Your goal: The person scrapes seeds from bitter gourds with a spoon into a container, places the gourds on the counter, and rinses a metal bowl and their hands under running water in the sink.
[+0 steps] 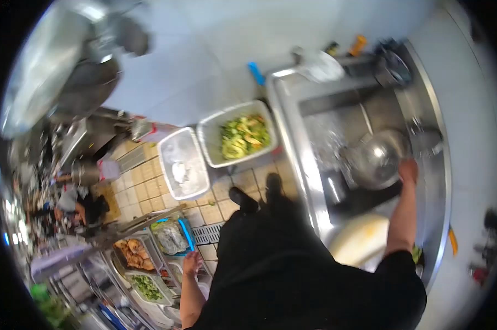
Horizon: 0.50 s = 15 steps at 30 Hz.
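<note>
At the rim of a round metal bowl (379, 159) in the sink, my right hand (407, 171) has its fingers closed on the edge. The bowl sits over the sink basin, beside clear plastic or water that is too blurred to tell. My left hand (192, 264) hangs at the lower left, beside a blue-edged container with a plastic bag (170, 236), its fingers apart and nothing visible in them. A large pale round board or lid (361, 240) lies at the near end of the sink.
White bins stand on the tiled floor, one with vegetable scraps (244, 137), one with white contents (183, 171). Food trays (133, 254) are at the lower left. Another person (72, 203) is at the far left. The sink's metal rim (292, 148) runs alongside me.
</note>
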{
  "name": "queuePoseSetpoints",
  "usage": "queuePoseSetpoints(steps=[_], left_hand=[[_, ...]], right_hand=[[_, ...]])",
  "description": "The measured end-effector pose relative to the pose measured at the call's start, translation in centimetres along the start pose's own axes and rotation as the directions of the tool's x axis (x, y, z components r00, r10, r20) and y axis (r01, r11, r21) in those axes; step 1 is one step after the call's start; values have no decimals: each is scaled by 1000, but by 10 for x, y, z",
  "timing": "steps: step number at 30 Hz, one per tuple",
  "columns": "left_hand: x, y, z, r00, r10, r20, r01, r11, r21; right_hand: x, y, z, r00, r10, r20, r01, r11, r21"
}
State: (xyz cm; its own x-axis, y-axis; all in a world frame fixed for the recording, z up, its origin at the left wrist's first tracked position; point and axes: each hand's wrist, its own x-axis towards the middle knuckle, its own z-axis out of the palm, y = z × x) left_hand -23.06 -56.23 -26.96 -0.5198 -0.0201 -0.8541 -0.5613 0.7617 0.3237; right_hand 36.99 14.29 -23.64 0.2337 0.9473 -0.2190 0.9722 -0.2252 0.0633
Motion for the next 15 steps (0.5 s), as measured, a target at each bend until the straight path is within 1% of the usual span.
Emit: queuePoseSetpoints(steps=[1,2,3,4,5,7,8,9,10,11,12,13,14,15], left_hand=[[-7,-12,1,997,-67,-28,67,998,-22],[-18,-27,-6,993,-92,-68,87,994,-69],[-16,-30,-1,994,-90,-68,88,995,-43],[-10,-31,6,995,-84,-56,84,996,-14],[-13,-39,6,992,-105,-68,103,994,-38],[-16,-45,14,996,-75,-46,73,996,-55],[-18,-49,19,992,-91,-92,86,995,-56],[-22,-57,20,991,-81,-107,71,993,-92],[-11,-56,21,993,-66,-98,61,997,-56],[-7,-65,24,994,-83,-65,85,996,33],[1,-70,30,994,-91,-61,90,996,-28],[3,-79,33,992,-116,-47,112,991,-77],[6,-85,35,994,-107,-37,99,979,-177],[6,-85,36,993,-116,-36,107,976,-189]], right_hand=[[-8,-15,-17,997,54,-47,-53,998,32],[-17,-25,-33,997,15,-74,-12,999,46],[-1,-21,-33,999,9,42,-6,997,-77],[25,-6,-19,997,-36,-67,29,995,-93],[36,11,-4,984,-70,-163,50,992,-119],[28,5,-31,998,-50,38,52,998,-35],[31,26,-17,957,-229,-179,221,973,-64],[58,55,-15,955,-185,233,108,945,310],[60,55,-3,963,-120,241,8,907,421],[61,50,7,967,-54,247,-89,843,530],[61,44,17,967,12,253,-174,759,628],[72,61,23,889,165,428,-392,759,521],[67,51,18,876,194,441,-434,715,548],[46,39,5,856,235,460,-484,673,558]])
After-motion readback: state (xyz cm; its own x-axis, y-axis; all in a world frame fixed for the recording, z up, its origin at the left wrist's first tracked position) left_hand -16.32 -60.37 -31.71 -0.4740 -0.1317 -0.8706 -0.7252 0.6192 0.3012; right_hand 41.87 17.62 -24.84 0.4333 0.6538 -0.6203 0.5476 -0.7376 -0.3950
